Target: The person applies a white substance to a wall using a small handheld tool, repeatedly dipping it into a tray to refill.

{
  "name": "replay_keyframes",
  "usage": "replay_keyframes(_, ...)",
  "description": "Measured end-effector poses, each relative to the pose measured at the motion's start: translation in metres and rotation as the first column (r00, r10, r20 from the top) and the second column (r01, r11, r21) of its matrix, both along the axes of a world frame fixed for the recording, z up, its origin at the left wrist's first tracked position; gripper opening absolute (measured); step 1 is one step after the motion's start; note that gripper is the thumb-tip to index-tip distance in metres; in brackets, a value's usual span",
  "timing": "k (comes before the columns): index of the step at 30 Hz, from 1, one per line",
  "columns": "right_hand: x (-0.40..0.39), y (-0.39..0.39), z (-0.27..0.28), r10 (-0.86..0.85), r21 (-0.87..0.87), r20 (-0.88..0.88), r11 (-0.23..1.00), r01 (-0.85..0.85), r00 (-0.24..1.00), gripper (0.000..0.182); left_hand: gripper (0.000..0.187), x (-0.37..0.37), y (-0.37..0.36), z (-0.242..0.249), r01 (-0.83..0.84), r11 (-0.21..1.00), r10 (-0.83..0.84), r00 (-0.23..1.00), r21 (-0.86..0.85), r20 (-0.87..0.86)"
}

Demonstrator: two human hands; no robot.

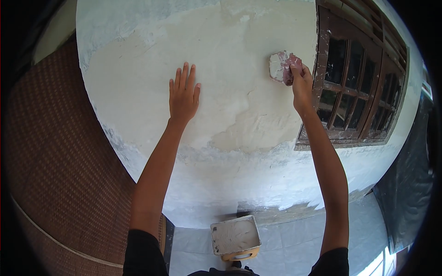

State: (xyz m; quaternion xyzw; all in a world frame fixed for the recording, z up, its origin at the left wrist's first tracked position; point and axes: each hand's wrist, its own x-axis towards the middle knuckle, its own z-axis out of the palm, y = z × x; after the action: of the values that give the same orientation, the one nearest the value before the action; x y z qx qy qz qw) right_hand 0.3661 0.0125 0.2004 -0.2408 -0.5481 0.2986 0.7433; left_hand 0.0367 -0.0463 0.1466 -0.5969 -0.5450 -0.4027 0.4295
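Observation:
My left hand [184,96] lies flat on the pale, patchy wall [221,83], fingers spread and holding nothing. At the upper right, my right hand [301,85] is wrapped round a reddish scraper [293,64]. Its broad blade side, smeared with white paste, points left and lies close to the wall, left of the window. Whether the blade touches the wall is hard to tell. Below, near my body, a rectangular tray [235,234] holds greyish-white paste and rests on a yellowish stool [246,254].
A brown wooden window [352,87] with small panes is at the right. Brown woven matting [60,152] fills the left side. Grey sheeting [294,239] covers the floor, and a dark sheet [407,184] hangs at the far right.

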Motion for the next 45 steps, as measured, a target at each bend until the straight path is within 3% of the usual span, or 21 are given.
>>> replay_keyframes(5, -0.025, -0.027, -0.066, 0.063, -0.076, 0.204, 0.996, -0.049, 0.977, 0.028, 0.056, -0.004, -0.018, -0.053, 0.066, 0.995, -0.065, 0.998, -0.075, 0.021)
replay_keyframes(11, -0.059, -0.055, -0.164, 0.209, -0.264, 0.243, 0.954, -0.143, 0.947, 0.029, 0.054, -0.016, -0.054, -0.153, 0.081, 0.970, -0.072, 0.996, -0.229, 0.047)
replay_keyframes(17, -0.070, -0.067, -0.293, 0.317, -0.466, 0.230, 0.866, -0.182, 0.920, 0.028, 0.054, -0.030, -0.090, -0.279, 0.163, 0.908, -0.091, 0.976, -0.386, 0.198)
replay_keyframes(24, -0.069, -0.083, -0.461, 0.479, -0.693, 0.253, 0.696, -0.188, 0.841, 0.028, 0.050, -0.040, -0.149, -0.438, 0.200, 0.769, 0.049, 0.929, -0.607, 0.367)
replay_keyframes(33, -0.034, -0.121, -0.678, 0.558, -0.717, 0.530, 0.697, -0.014, 0.639, 0.030, 0.046, 0.004, -0.237, -0.633, 0.346, 0.567, 0.249, 0.793, -0.748, 0.556)
replay_keyframes(38, -0.010, -0.141, -0.749, 0.585, -0.769, 0.521, 0.638, 0.043, 0.621, 0.028, 0.046, 0.042, -0.284, -0.722, 0.407, 0.495, 0.367, 0.703, -0.767, 0.610)
replay_keyframes(41, 0.001, -0.144, -0.791, 0.568, -0.723, 0.627, 0.679, 0.128, 0.533, 0.027, 0.047, 0.058, -0.305, -0.759, 0.454, 0.469, 0.424, 0.637, -0.758, 0.644)
replay_keyframes(44, 0.002, -0.146, -0.818, 0.402, -0.542, 0.787, 0.813, 0.213, 0.468, 0.026, 0.048, 0.070, -0.315, -0.783, 0.494, 0.449, 0.488, 0.563, -0.745, 0.667)
replay_keyframes(45, 0.001, -0.147, -0.823, 0.413, -0.551, 0.785, 0.807, 0.214, 0.463, 0.026, 0.048, 0.073, -0.319, -0.790, 0.510, 0.441, 0.515, 0.531, -0.739, 0.673)
